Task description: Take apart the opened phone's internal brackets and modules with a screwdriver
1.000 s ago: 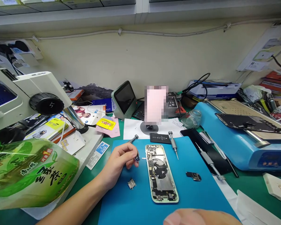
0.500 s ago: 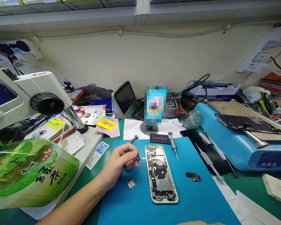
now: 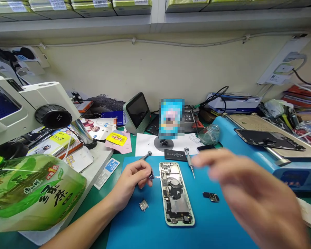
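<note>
My left hand (image 3: 133, 180) pinches a small dark phone part (image 3: 151, 175) between thumb and fingers, just left of the opened phone (image 3: 181, 204). The phone lies flat on the blue mat (image 3: 140, 233) with its insides showing. Below my left hand sits a small silver metal piece (image 3: 143, 205). My right hand (image 3: 254, 186) is raised over the mat's right side, smeared by motion, so its fingers cannot be made out well. Near it lies a black phone board piece (image 3: 210, 196). A grey screwdriver (image 3: 189, 159) points toward me beside a black battery (image 3: 175, 154).
A large green tea bottle (image 3: 38, 193) and a microscope (image 3: 53, 107) stand at the left. At the right, a blue machine (image 3: 248, 147) carries a black phone screen (image 3: 271, 139). Behind the mat are a phone on a stand (image 3: 163, 141), a tilted display (image 3: 138, 112) and a glass jar (image 3: 209, 134).
My right hand has come up from the bottom edge to over the mat's right side. My left hand keeps its pinch on the dark part. The view has tilted up slightly.
</note>
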A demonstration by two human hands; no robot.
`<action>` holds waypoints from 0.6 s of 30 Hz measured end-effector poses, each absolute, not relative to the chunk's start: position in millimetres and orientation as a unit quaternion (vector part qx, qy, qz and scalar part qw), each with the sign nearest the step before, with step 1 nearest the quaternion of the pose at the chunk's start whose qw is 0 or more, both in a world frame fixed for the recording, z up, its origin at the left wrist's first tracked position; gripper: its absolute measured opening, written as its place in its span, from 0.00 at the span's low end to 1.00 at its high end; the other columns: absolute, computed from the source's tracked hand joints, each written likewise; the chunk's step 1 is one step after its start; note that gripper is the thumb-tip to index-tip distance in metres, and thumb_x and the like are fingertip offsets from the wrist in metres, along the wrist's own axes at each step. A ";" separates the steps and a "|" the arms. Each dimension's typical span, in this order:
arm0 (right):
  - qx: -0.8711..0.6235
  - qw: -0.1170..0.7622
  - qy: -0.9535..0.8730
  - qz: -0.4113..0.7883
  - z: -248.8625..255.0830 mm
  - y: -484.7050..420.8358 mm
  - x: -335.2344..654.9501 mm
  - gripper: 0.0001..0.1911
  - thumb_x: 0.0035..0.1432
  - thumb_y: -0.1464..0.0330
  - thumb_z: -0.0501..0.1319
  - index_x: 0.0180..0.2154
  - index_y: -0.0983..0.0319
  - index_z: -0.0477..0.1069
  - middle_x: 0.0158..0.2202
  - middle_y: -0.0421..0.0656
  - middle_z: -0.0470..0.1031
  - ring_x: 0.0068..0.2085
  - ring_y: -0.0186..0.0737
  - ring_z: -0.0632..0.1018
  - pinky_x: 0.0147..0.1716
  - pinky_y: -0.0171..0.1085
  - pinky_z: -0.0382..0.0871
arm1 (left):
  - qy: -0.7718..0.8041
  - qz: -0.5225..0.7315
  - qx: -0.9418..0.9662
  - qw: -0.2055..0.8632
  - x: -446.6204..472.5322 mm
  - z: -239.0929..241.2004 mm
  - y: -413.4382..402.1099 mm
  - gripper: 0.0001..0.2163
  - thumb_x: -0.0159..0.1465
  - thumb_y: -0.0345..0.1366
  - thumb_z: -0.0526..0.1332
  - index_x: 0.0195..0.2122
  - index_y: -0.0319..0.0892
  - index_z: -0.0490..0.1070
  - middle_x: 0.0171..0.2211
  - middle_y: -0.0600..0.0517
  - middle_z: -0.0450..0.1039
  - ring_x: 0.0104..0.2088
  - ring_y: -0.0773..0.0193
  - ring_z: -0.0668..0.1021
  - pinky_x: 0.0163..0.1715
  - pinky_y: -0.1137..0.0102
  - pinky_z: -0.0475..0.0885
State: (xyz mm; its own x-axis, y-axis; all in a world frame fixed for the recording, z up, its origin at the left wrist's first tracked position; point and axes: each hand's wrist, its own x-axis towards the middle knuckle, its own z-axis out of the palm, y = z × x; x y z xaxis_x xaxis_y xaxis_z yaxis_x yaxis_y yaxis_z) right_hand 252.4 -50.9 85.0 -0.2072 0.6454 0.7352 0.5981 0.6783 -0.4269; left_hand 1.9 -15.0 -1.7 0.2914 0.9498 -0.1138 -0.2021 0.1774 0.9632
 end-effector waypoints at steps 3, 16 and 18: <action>-0.445 0.538 -0.715 0.043 96.1 17.4 245.6 0.03 0.65 0.63 0.63 0.36 0.53 0.72 0.39 0.43 0.80 0.39 0.46 0.82 0.38 0.44 0.79 | 0.405 0.440 0.467 0.651 2.2 -2.1 -15.6 0.20 0.57 0.53 0.72 0.29 0.40 0.72 0.19 0.56 0.67 0.23 0.68 0.70 0.26 0.72 0.58; -0.479 0.586 -0.652 -0.053 83.4 143.5 247.7 0.15 0.62 0.59 0.67 0.32 0.55 0.61 0.38 0.44 0.73 0.42 0.46 0.75 0.44 0.49 0.73 | 0.401 0.424 0.463 0.667 1.0 -3.8 -13.4 0.21 0.57 0.55 0.73 0.29 0.41 0.73 0.18 0.57 0.62 0.25 0.65 0.74 0.26 0.73 0.60; -0.476 0.588 -0.652 -0.053 81.4 146.0 247.0 0.15 0.63 0.59 0.66 0.32 0.55 0.61 0.38 0.44 0.74 0.41 0.46 0.76 0.44 0.49 0.73 | 0.401 0.423 0.464 0.668 0.7 -4.0 -13.1 0.21 0.57 0.55 0.73 0.30 0.41 0.74 0.18 0.57 0.63 0.25 0.65 0.75 0.26 0.73 0.60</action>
